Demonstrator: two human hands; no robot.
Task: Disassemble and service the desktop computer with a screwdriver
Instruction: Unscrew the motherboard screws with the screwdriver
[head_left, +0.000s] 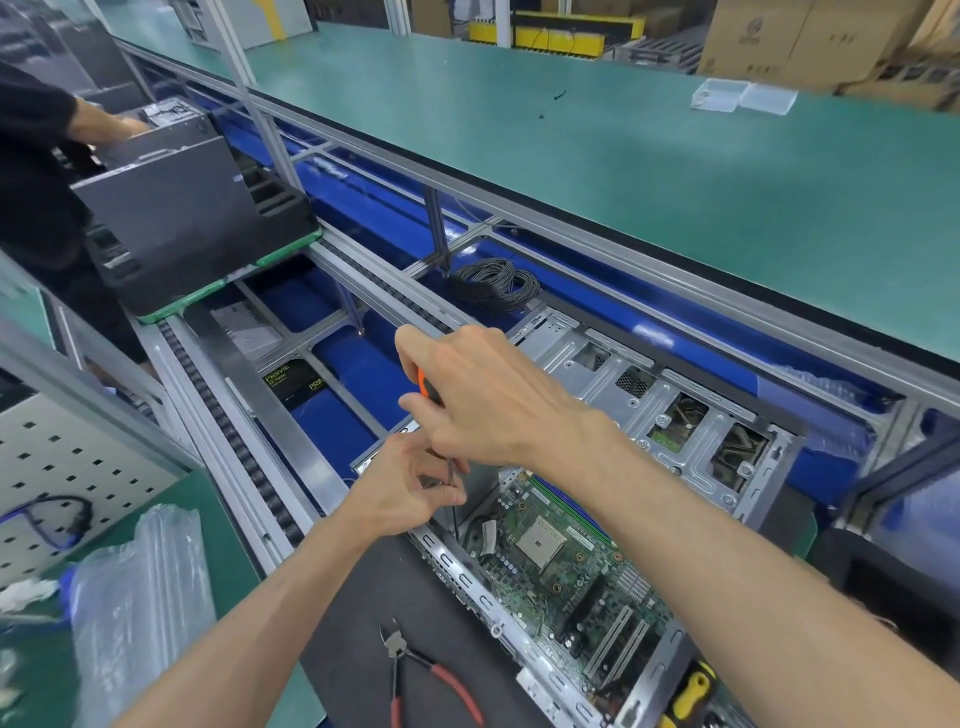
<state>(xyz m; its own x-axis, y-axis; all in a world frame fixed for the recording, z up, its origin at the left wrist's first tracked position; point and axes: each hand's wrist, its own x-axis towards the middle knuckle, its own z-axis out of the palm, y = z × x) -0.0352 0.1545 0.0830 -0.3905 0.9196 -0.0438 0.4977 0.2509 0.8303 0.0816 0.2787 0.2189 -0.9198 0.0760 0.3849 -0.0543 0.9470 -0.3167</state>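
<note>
An open desktop computer case (675, 410) lies on its side on a dark mat, its green motherboard (566, 566) exposed. My right hand (483, 395) grips the orange-and-black handle of a screwdriver (424, 387) held upright over the case's left corner. The thin shaft runs down past my left hand (405, 491), whose fingers pinch the shaft near the case rim. The screwdriver tip is hidden behind my fingers and the case wall.
Red-handled cutters (415, 670) lie on the dark mat (363, 613) in front of the case. A yellow-handled tool (691, 693) rests at the case's near right corner. A coil of black cable (493, 286) lies behind. Bubble wrap (140, 587) sits left. Another person works on a dark case (182, 208) far left.
</note>
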